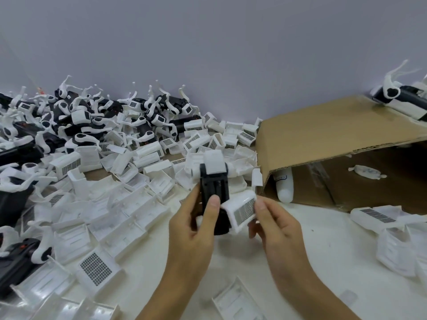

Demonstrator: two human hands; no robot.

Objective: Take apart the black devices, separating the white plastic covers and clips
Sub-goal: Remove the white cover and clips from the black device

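Surface (323, 262) was white, carrying a big heap of black devices with clips (76, 121) far left, a spread of loose white covers (129, 204) in front of it, and a cardboard box (323, 135) tipped on its side to your right.

Black device (213, 192) was held up between your hands, just in front of the box's open corner, clear of the surface. Looked like rigid moulded plastic, light enough for one hand, matte and not slippery. Open bay on its face showed springs, so I'd judge it a battery bay: grip the side walls, keep fingers off the contacts.

White clip piece (213, 166) was still seated on the device's far end. Thin arms on those clips in the heap look snappable, so I'd pull at the hub, not the arms.

White cover (241, 210) with the grid patch sat at the device's near right side, touching it; I couldn't tell whether it was fully free. Thin shell, probably flexes and cracks at the tabs, so hold the edges.

Your left hand (198, 227) wrapped the device from the left, thumb (213, 205) pressed on its front face, fingers curled behind. Your right hand (275, 225) pinched the cover's right edge between thumb and fingertips, remaining fingers curled underneath. Both forearms came up from the bottom of view, angled inward.
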